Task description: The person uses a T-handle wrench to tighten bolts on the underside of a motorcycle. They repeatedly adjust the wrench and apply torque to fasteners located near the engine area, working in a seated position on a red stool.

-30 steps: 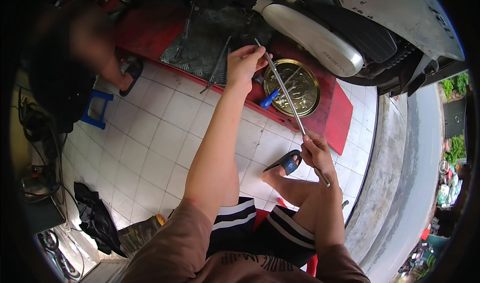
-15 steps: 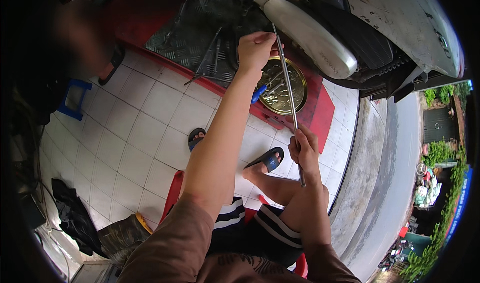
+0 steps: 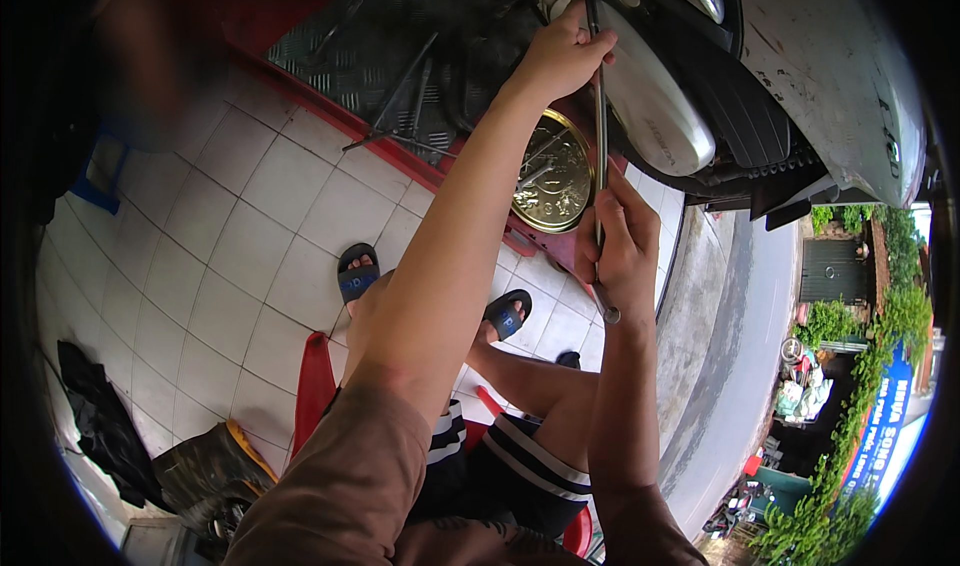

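Both of my hands are on a long steel wrench with a rounded end that angles off near my right wrist. My left hand reaches far forward, its fingers closed about the shaft near the far end. Lower down, my right hand wraps round the handle part. The wrench's far tip meets the dark area beside a motorbike's silver side cover; what it touches there is too dark to tell. A round gold tin tray with metal tools in it lies below the wrench, partly behind my left forearm.
The motorbike's scuffed pale body panel is at the upper right. It stands by a red platform with a dark treaded mat and several loose tools. A blue stool is at the left, near a blurred person. White tiles cover the floor.
Both hands have moved forward with the wrench, its tip now at the motorbike beside the silver cover. My right hand has risen along with it, and the view has shifted slightly.
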### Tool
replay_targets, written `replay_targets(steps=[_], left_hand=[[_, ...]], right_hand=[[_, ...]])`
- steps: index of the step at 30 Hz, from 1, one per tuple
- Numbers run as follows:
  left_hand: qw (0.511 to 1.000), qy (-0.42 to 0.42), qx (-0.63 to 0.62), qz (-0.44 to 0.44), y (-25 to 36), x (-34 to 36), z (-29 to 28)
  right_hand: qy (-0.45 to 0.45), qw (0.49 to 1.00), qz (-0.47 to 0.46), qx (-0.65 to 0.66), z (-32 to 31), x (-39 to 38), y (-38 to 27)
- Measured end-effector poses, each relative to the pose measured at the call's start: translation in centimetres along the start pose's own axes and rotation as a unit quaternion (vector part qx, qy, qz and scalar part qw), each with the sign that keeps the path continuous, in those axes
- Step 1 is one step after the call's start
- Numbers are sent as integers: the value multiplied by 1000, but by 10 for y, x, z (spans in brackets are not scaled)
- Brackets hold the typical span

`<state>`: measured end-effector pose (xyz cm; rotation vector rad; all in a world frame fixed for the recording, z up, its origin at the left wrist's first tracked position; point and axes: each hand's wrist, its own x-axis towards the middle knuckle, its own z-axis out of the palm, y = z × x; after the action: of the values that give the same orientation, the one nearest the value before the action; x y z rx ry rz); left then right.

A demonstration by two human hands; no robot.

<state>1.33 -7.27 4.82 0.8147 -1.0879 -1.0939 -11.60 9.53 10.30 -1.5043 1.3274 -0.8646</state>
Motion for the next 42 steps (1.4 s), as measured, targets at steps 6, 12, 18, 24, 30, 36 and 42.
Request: replay_targets(steps=[6, 12, 18, 24, 30, 36, 42], left_hand=[[999, 28, -29, -1, -8, 8, 8], [991, 74, 86, 64, -22, 32, -3], [996, 55, 64, 29, -20, 32, -1], [998, 58, 18, 26, -24, 40, -1], [995, 81, 33, 38, 4, 21, -12], [999, 26, -21, -40, 28, -9, -44], [983, -76, 162, -48, 139, -95, -101]], right_hand=[[27, 1000, 12, -6, 18, 5, -12], [54, 998, -4, -13, 32, 12, -16], [65, 998, 7, 20, 36, 14, -13], [63, 997, 4, 35, 48, 16, -21], [48, 998, -27, 17, 60, 22, -25], [38, 994, -36, 101, 70, 39, -25], [29, 964, -13, 263, 92, 48, -41]])
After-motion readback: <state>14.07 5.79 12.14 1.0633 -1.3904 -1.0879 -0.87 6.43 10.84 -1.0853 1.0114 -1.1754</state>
